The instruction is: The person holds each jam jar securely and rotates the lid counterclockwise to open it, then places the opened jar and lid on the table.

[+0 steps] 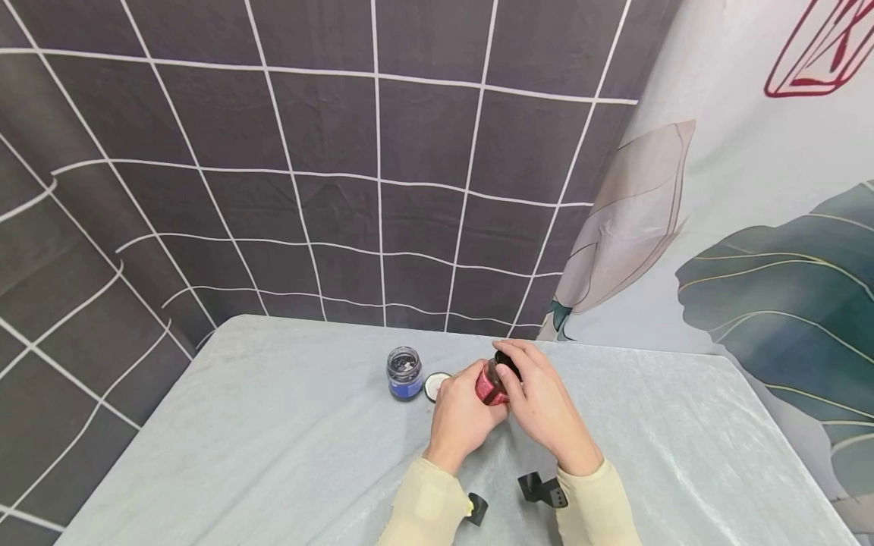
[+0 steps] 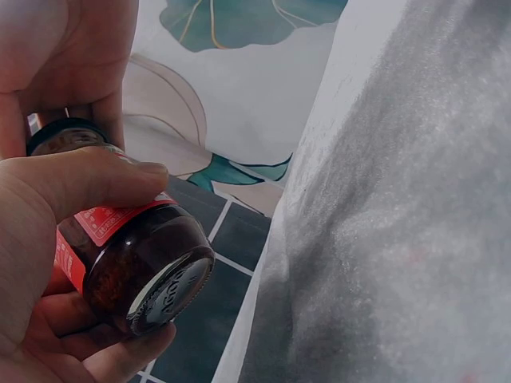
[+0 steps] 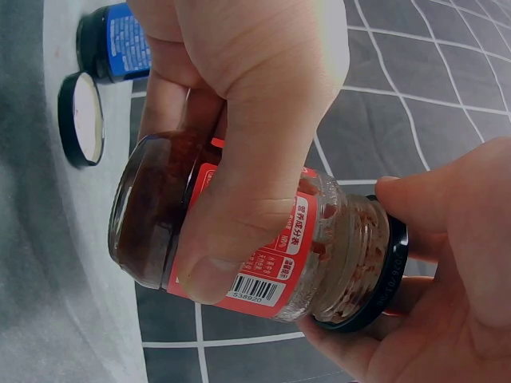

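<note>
My left hand [image 1: 459,415] grips a glass jar with a red label [image 3: 267,263], thumb across the label and fingers around the far side. It holds dark red-brown contents, and flecks cling inside the glass near its neck. My right hand [image 1: 549,406] holds the jar's black lid [image 3: 394,279] by the rim with thumb and fingers. The lid sits on the jar's mouth. In the right wrist view the jar lies tilted across the picture, its base to the left. Left of my hands stands a lidless jar with a blue label [image 1: 406,387]. Beside it, a loose black-rimmed lid [image 1: 434,386] shows its white inside.
A pale grey cloth [image 1: 273,432] covers the table. Behind it hangs a dark fabric with a white grid [image 1: 334,205], meeting a leaf-patterned curtain [image 1: 771,288] on the right. Black wrist mounts [image 1: 542,490] stick out by both sleeves.
</note>
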Demonstrator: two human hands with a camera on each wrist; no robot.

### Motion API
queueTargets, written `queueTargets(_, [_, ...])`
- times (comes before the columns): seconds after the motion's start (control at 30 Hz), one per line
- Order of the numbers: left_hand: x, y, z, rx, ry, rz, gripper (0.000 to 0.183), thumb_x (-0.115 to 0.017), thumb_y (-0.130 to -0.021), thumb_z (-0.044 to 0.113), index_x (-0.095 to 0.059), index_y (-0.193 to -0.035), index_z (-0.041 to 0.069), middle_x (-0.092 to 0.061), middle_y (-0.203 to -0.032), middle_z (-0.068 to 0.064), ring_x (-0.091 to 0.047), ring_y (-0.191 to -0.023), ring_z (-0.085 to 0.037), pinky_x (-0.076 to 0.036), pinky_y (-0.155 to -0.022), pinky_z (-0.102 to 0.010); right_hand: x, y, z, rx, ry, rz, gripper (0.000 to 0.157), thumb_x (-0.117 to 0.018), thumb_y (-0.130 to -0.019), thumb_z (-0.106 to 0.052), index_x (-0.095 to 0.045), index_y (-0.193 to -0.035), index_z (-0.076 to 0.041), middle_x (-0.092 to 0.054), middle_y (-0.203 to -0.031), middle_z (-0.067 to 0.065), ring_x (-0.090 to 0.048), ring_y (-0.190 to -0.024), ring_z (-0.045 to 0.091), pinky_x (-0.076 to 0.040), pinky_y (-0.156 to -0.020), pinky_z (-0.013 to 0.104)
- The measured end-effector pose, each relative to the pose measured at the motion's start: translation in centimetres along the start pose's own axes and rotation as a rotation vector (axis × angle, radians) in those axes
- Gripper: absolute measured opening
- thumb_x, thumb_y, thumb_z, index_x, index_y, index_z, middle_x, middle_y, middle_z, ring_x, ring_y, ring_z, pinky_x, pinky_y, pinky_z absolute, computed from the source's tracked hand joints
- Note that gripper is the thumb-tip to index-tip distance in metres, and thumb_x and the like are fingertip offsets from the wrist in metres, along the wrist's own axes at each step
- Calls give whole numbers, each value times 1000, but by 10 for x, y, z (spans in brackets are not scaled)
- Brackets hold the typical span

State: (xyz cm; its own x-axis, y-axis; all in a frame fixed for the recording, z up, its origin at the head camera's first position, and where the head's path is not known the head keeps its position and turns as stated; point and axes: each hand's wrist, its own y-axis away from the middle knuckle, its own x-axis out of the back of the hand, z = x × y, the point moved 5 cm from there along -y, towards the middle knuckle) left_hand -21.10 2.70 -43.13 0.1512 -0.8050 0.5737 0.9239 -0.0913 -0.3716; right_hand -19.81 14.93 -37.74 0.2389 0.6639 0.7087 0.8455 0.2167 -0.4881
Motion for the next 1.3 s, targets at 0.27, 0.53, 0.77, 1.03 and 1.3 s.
queueTargets(0.27, [1,0,0,-2,4,0,39,-86,-70,27,-69,-104,22,-71,-91,8,-65,-81,-9,-54,-73,-29,0,1,1,-14,-1,-7,32,-56,-101,-9,-62,-132,-1,-61,-130,12,-56,-124,31,-44,-103,51])
queueTargets(0.53, [-1,0,-1,13,9,-7,42,-86,-70,28,-69,-108,22,-72,-93,8,-66,-83,-9,-54,-75,-30,0,1,1,-29,-12,-19,36,-55,-102,-11,-57,-137,-3,-59,-132,14,-56,-124,31,-44,-103,51])
queueTargets(0.77, [0,0,-1,15,9,-6,40,-86,-70,28,-68,-106,22,-71,-91,8,-65,-80,-9,-53,-73,-30,0,1,2,-48,-21,-23,40,-55,-102,-11,-53,-142,-4,-58,-135,15,-56,-124,32,-45,-102,53])
queueTargets(1.03, [0,0,-1,12,7,-5,40,-86,-70,27,-68,-105,23,-70,-89,9,-64,-79,-9,-53,-72,-30,-1,2,3,-43,-14,-27,39,-54,-103,-12,-54,-140,-1,-59,-133,17,-54,-125,34,-43,-104,54])
queueTargets(1.3, [0,0,-1,11,16,-4,39,-86,-70,27,-68,-104,22,-70,-89,8,-64,-79,-8,-53,-72,-29,-3,1,4,-57,-6,-19,35,-54,-103,-13,-60,-137,-9,-58,-127,14,-56,-118,30,-45,-100,50])
